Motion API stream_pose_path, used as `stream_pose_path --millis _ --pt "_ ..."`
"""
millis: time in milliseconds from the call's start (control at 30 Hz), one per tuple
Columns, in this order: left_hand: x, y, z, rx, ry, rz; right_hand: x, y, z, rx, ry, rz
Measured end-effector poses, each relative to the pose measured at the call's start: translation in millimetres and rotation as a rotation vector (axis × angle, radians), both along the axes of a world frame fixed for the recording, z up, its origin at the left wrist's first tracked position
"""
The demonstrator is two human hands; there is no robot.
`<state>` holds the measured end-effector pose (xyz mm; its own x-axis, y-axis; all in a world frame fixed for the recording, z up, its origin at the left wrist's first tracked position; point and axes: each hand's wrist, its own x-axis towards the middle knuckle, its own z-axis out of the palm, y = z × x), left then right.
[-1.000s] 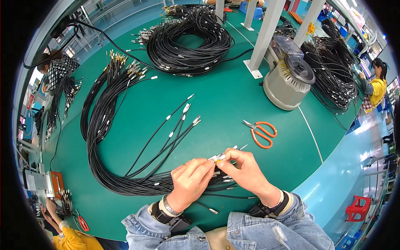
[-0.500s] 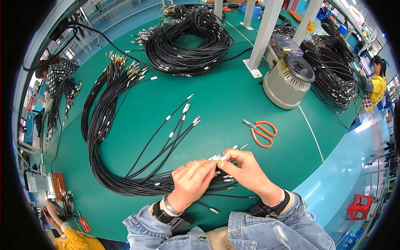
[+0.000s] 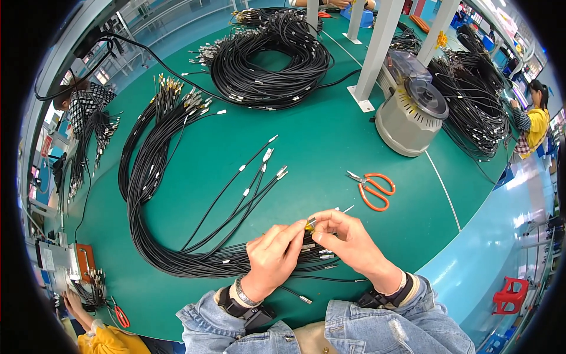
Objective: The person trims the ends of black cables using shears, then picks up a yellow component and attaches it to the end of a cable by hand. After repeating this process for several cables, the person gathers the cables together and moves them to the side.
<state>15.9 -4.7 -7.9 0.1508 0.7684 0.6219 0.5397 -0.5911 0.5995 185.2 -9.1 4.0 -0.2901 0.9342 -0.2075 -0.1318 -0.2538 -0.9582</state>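
Note:
My left hand (image 3: 274, 253) is closed over the near end of a long bundle of black cables (image 3: 144, 233), with its thumb and fingers pinched together. A small gold and silver cable connector (image 3: 310, 225) shows at its fingertips. My right hand (image 3: 351, 245) meets it there, thumb and forefinger bent around the connector's other side. Further white-tagged cable ends (image 3: 324, 255) poke out below and between the hands. Just beyond the right hand lie scissors (image 3: 375, 192) with orange handles, blades apart.
A large coil of black cables (image 3: 224, 71) lies at the back. A grey round machine (image 3: 407, 121) stands right of a metal post (image 3: 374, 59). More cables (image 3: 471, 106) are heaped at far right. Co-workers sit around the green table (image 3: 330, 153); a red stool (image 3: 510, 295) is on the floor.
White pieces showed at my fingertips before; now a gold and silver connector shows there. Both hands stay in nearly the same place. The whole view has shifted slightly.

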Motion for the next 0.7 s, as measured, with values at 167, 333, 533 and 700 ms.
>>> stream_pose_path --millis 167,333,533,700 --pt "1.8 0.7 2.8 -0.046 -0.036 -0.015 -6.2 -2.2 2.1 0.035 0.045 -0.038" --pt "1.2 -0.9 3.4 -0.103 -0.057 -0.014 -8.8 -1.6 -3.5 0.058 0.031 -0.046" --pt "0.9 -4.4 5.9 -0.234 -0.115 -0.025 -8.1 -1.6 -7.8 0.093 0.025 -0.062" --pt "1.0 -6.8 3.8 -0.339 -0.207 -0.045 -10.3 -1.4 -8.7 0.080 0.055 -0.092"
